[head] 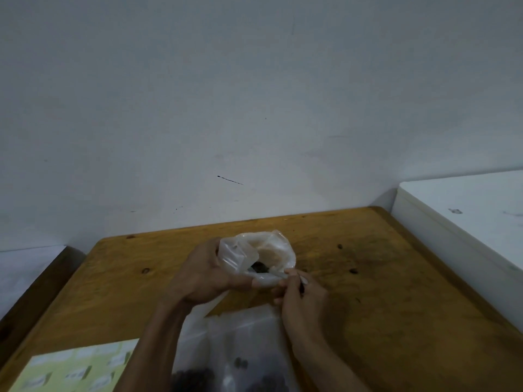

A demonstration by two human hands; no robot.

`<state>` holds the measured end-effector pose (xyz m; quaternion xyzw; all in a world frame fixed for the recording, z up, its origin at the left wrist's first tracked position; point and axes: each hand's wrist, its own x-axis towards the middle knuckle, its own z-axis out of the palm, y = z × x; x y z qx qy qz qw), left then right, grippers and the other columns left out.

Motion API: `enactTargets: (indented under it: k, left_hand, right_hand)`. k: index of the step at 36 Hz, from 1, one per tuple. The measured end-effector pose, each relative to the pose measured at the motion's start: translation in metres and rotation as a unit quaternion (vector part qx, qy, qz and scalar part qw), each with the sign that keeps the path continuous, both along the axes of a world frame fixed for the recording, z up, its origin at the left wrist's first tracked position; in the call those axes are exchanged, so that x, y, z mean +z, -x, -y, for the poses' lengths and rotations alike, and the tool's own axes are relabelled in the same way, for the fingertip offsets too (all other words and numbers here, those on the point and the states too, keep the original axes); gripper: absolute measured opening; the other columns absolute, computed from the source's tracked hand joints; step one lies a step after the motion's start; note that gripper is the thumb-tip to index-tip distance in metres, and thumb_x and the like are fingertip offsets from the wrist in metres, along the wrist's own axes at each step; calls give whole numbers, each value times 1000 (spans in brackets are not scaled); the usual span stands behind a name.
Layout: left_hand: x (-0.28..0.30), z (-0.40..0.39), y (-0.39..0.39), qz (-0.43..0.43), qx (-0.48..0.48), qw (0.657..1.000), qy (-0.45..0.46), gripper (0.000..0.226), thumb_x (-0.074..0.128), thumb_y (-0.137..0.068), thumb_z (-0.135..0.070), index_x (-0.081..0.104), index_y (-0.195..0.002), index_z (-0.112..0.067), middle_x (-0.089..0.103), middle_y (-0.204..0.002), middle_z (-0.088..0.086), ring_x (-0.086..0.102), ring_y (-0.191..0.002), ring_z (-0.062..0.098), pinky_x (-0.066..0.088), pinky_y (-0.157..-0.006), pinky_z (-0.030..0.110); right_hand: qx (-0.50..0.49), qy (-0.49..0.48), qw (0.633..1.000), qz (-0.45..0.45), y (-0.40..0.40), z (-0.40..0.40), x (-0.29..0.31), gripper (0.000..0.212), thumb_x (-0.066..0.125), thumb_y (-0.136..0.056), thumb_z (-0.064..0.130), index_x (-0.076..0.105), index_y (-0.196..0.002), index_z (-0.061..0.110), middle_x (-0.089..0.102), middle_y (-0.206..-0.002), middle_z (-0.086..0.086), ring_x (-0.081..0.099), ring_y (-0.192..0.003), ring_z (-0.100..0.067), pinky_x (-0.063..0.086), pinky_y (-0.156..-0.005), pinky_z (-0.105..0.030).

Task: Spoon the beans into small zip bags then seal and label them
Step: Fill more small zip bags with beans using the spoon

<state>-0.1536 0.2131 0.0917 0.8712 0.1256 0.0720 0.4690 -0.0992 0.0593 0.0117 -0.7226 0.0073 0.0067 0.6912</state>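
Note:
Above the wooden table [382,278] I hold a small clear zip bag [263,254], its mouth spread wide with a few dark beans showing at the bottom. My left hand [202,274] grips the bag's left side. At the bag's near rim, my right hand [300,295] pinches a thin spoon [302,284], whose bowl is hidden at the rim. A large clear bag [240,352] with dark beans lies below my wrists at the table's near edge.
A pale green sheet of labels [76,372] lies at the near left corner of the table. A white cabinet top [467,205] stands to the right. A white wall runs behind the table's far edge.

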Motion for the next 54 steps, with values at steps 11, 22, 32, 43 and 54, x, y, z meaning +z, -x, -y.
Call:
enactTargets:
  k: [11, 22, 32, 43, 54]
  left_hand:
    - [-9, -10, 6, -10, 18, 1000, -3, 81, 99, -48, -24, 59, -118, -26, 71, -107, -6, 68, -94, 8, 58, -70, 21]
    - [-23, -32, 19, -80, 41, 992, -86, 92, 97, -52, -36, 45, -127, -34, 55, -114, -11, 56, -97, 8, 49, -71, 25]
    - [-28, -24, 18, -63, 57, 993, -78, 99, 98, -53, -32, 44, -136, -28, 51, -116, -15, 54, -95, 6, 44, -64, 15]
    - [-33, -16, 19, -10, 105, 991, -86, 98, 94, -51, -51, 42, -131, -30, 52, -121, -8, 55, -99, 9, 49, -68, 20]
    - [-23, -6, 15, 32, 134, 989, -47, 78, 89, -65, -47, 36, -120, -34, 50, -110, -14, 54, -92, 4, 42, -63, 17]
  right_hand:
    - [25, -155, 979, -133, -6, -1, 3, 22, 56, -101, 12, 72, -87, 17, 74, -68, -5, 71, -65, -17, 57, -62, -28]
    - [29, -218, 958, -185, -13, 2, 6, 14, 57, -99, 9, 70, -99, 7, 73, -76, -14, 70, -68, -20, 55, -59, -27]
    - [46, -210, 966, -144, -19, 11, 19, 16, 55, -101, 10, 70, -101, 4, 72, -79, -15, 68, -67, -18, 55, -58, -25]
    - [86, -187, 977, -56, -22, 22, 52, 16, 56, -100, 10, 71, -99, 4, 71, -74, -11, 68, -68, -20, 54, -59, -27]
    - [193, 46, 957, 214, 8, 6, 90, 22, 51, -103, 23, 71, -94, 20, 70, -70, -1, 68, -64, -11, 59, -62, -32]
